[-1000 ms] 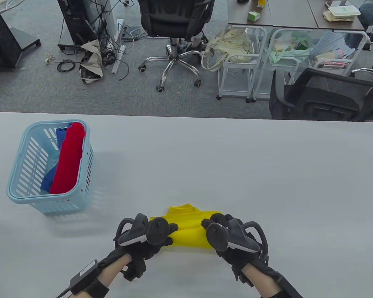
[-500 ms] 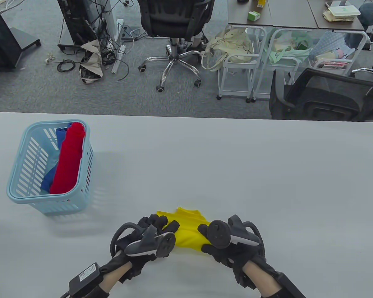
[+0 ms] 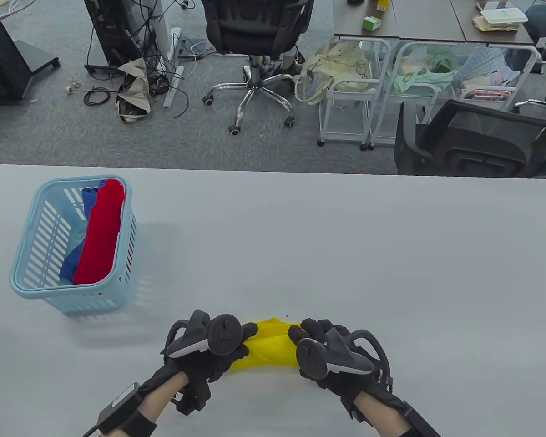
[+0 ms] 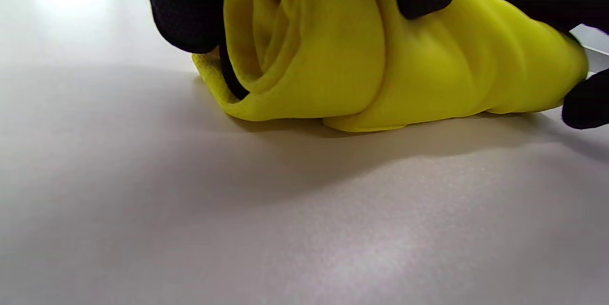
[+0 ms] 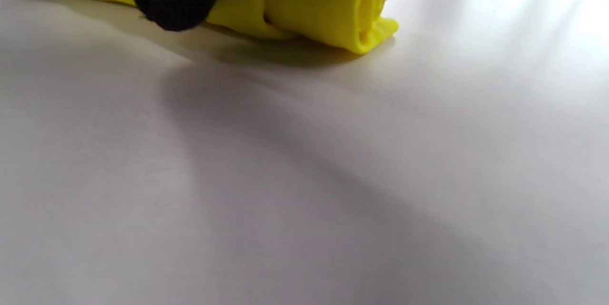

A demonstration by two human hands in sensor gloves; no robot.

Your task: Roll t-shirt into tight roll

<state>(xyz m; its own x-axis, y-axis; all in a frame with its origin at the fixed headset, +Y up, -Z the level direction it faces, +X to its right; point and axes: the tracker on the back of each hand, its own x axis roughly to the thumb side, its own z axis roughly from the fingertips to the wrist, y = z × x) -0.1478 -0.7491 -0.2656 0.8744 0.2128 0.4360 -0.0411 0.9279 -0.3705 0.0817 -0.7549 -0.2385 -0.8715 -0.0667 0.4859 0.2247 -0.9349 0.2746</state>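
A light blue slatted plastic basket [image 3: 73, 255] sits on the pale grey table [image 3: 346, 255] in front of me, toward its far left side. Inside the basket lies a red rolled cloth [image 3: 101, 232], with a blue cloth [image 3: 83, 214] tucked against its left side. Beyond the basket, past the table's far edge, is grey carpet. A black office chair on a chrome star base [image 3: 257, 59] stands behind and to the right of the basket. Further right of the basket are white wire carts [image 3: 373, 91] holding what look like bags and folded fabric, though they are too small to be sure.
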